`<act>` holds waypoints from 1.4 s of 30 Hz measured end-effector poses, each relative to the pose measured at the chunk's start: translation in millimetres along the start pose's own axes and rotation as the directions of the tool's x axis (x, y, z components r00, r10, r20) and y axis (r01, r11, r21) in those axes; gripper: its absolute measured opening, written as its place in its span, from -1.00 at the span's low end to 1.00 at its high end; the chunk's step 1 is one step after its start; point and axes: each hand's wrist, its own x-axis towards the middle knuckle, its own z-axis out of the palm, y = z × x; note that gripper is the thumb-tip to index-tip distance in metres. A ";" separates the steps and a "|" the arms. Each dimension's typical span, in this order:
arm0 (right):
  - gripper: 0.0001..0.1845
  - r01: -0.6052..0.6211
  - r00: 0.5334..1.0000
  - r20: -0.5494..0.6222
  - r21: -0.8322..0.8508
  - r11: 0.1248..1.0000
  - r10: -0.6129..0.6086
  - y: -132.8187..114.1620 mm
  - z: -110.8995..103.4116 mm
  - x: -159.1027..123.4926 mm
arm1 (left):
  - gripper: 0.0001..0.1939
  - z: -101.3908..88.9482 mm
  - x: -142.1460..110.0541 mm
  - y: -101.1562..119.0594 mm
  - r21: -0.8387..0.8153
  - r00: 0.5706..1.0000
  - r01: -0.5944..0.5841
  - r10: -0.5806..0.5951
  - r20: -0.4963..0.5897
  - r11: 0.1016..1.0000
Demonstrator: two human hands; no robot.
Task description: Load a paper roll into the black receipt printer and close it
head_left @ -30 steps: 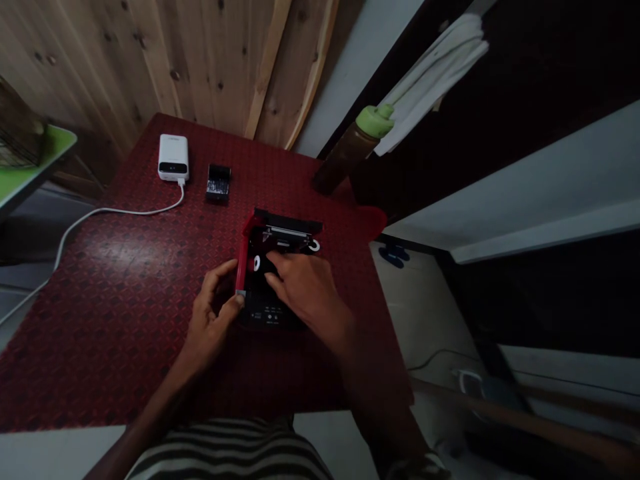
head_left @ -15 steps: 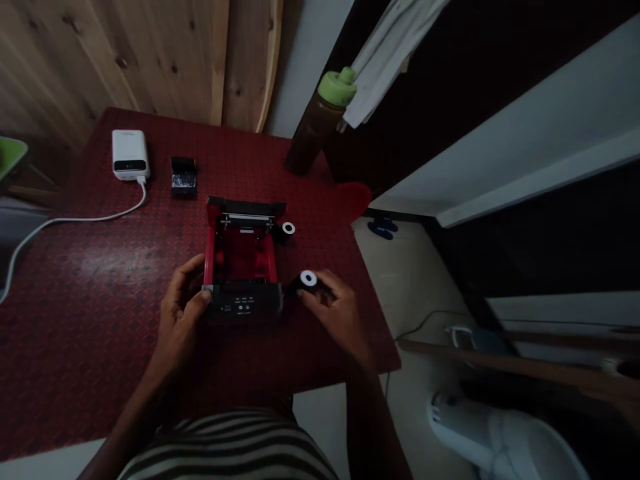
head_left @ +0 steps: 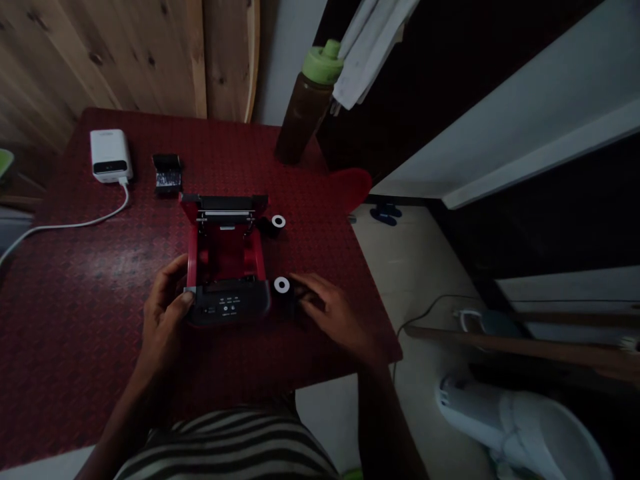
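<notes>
Lid (head_left: pixel 225 203) still up, far roll (head_left: pixel 273 225) and near roll (head_left: pixel 283 292) out; my left hand (head_left: pixel 165 305) clamps the printer (head_left: pixel 229 303); whether my right hand (head_left: pixel 330 307) grips, I can't tell.

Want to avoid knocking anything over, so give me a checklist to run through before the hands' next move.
1. Lid of the red-and-black device raised: ok, it stands up at the back, with the red interior exposed.
2. Left hand at the device: ok, its thumb is on the front left corner.
3. Right hand gripping the near roll: cannot tell; its fingertips are right beside it, but contact is unclear.
4. Far roll apart from the device: cannot tell; the gap is too dark.
5. Bottle standing: ok, beyond the far roll.
6. Cable away from both hands: ok, it runs off to the left.
</notes>
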 end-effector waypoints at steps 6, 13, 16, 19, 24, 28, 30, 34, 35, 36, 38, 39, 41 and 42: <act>-0.76 -0.004 0.963 -0.270 -0.059 0.998 -0.012 6.3 -19.0 58.6 | -0.36 0.2 -0.9 1.6 0.022 1.000 -0.001 0.002 -0.021 1.000; -0.56 0.027 0.929 -0.368 0.007 1.000 -0.023 14.5 39.4 139.7 | -0.34 0.8 -1.2 4.1 0.025 1.000 -0.014 0.014 -0.008 1.000; -0.64 0.039 0.914 -0.405 0.038 0.999 -0.020 12.5 46.1 145.4 | -0.35 1.7 -1.5 4.4 -0.001 1.000 0.001 -0.001 -0.015 1.000; -0.70 0.048 0.911 -0.411 0.084 0.995 -0.009 6.3 34.3 136.3 | -0.34 1.9 -1.8 4.4 -0.016 1.000 0.023 -0.023 -0.010 1.000; -0.69 0.111 0.951 -0.307 0.230 0.967 -0.036 -36.4 -10.9 90.4 | -0.36 1.6 -2.3 6.1 -0.020 1.000 0.007 -0.007 0.013 1.000; -0.60 0.062 0.997 -0.074 0.353 0.933 -0.038 -90.3 -35.0 54.1 | -0.41 3.3 -3.0 7.6 -0.001 1.000 0.005 -0.005 0.006 1.000; -0.68 0.097 0.995 0.009 0.280 0.955 -0.104 -109.9 -36.1 47.7 | -0.41 4.3 -3.7 7.3 -0.010 1.000 0.004 -0.004 0.012 1.000; -0.70 0.253 0.956 0.123 0.121 0.960 -0.268 -125.3 -19.7 57.3 | -0.37 4.3 -4.2 5.4 -0.042 0.999 0.003 -0.002 0.035 0.999; -0.69 0.291 0.946 0.126 0.068 0.954 -0.297 -125.9 -12.8 61.6 | -0.37 3.9 -3.9 5.3 -0.040 0.999 -0.004 0.006 0.038 0.999; -0.69 0.320 0.940 0.121 0.003 0.947 -0.318 -126.0 -5.3 65.7 | -0.37 3.5 -3.6 5.4 -0.035 0.999 -0.013 0.015 0.042 0.999; -0.68 0.347 0.937 0.104 -0.141 0.927 -0.335 -126.1 10.2 72.0 | -0.38 3.0 -3.1 6.1 -0.025 0.998 -0.027 0.028 0.052 0.999; -0.68 0.348 0.937 0.102 -0.213 0.913 -0.334 -126.5 17.6 74.0 | -0.38 2.9 -3.1 6.7 -0.025 0.998 -0.029 0.031 0.061 0.999; -0.67 0.345 0.938 0.124 -0.362 0.866 -0.322 -128.5 30.5 76.1 | -0.39 3.2 -3.6 7.8 -0.039 0.997 -0.025 0.027 0.072 0.999; -0.67 0.343 0.939 0.140 -0.433 0.833 -0.314 -130.1 35.8 76.6 | -0.39 3.4 -4.1 8.3 -0.046 0.997 -0.020 0.024 0.072 0.999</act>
